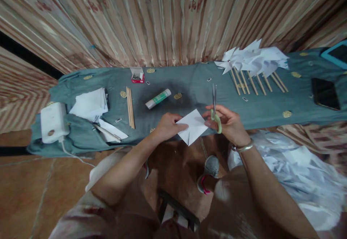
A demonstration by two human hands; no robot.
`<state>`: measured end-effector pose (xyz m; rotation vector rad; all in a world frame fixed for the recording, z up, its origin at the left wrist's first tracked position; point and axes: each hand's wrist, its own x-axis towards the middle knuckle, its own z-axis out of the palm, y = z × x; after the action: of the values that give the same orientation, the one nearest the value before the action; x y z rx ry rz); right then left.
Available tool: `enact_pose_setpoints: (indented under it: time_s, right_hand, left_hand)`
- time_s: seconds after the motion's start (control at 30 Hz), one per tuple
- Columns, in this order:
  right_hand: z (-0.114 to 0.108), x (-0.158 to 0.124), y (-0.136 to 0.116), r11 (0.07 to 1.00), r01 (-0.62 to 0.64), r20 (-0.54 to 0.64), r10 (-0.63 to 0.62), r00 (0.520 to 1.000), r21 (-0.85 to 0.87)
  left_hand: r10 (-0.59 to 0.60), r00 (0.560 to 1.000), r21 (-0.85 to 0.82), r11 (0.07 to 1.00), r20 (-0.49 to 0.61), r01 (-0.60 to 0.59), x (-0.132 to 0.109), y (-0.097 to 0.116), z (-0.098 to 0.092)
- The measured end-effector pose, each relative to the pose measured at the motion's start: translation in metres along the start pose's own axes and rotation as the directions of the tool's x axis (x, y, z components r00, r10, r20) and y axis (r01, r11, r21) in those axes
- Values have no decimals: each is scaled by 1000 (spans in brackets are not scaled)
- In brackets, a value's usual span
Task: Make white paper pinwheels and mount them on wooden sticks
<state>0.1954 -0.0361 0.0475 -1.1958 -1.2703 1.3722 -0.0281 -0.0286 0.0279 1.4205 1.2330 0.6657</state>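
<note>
My left hand [168, 124] pinches the left edge of a white square of paper [193, 126] held over the front edge of the table [189, 83]. The paper shows a short cut near its lower corner. My right hand [227, 123] grips a pair of scissors [215, 109] by their pale green handles, blades closed and pointing away from me, and its fingers also touch the paper's right edge. A metal bangle [244, 147] sits on my right wrist.
On the grey-blue cloth lie a glue stick [158, 98], two wooden sticks [130, 107], a stack of white paper [90, 104], a small red box [137, 77], several paper pinwheels [252, 63], a dark phone [324, 93] and a white device [52, 122]. Crumpled plastic [298, 174] lies at my right.
</note>
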Motion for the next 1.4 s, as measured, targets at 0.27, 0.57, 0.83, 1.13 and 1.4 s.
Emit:
enact_pose_setpoints:
  time_s: [0.27, 0.57, 0.83, 1.13, 1.4]
  right_hand:
    - [11, 5, 10, 999, -52, -74, 53, 996, 12]
    - [23, 15, 15, 975, 47, -373, 37, 927, 215]
    - [33, 10, 11, 969, -27, -286, 99, 953, 247]
    - [31, -20, 8, 995, -88, 123, 93, 988, -44]
    - [33, -32, 16, 977, -169, 393, 206, 896, -127]
  left_hand:
    - [-20, 998, -259, 966, -55, 5, 0, 7, 2]
    - [-29, 991, -636, 770, -127, -59, -8, 20, 40]
    - [-143, 947, -583, 811, -288, -55, 3, 13, 36]
    - [-72, 871, -491, 847, -486, -205, 13, 22, 1]
    - [4, 831, -336, 913, -556, -229, 16, 17, -12]
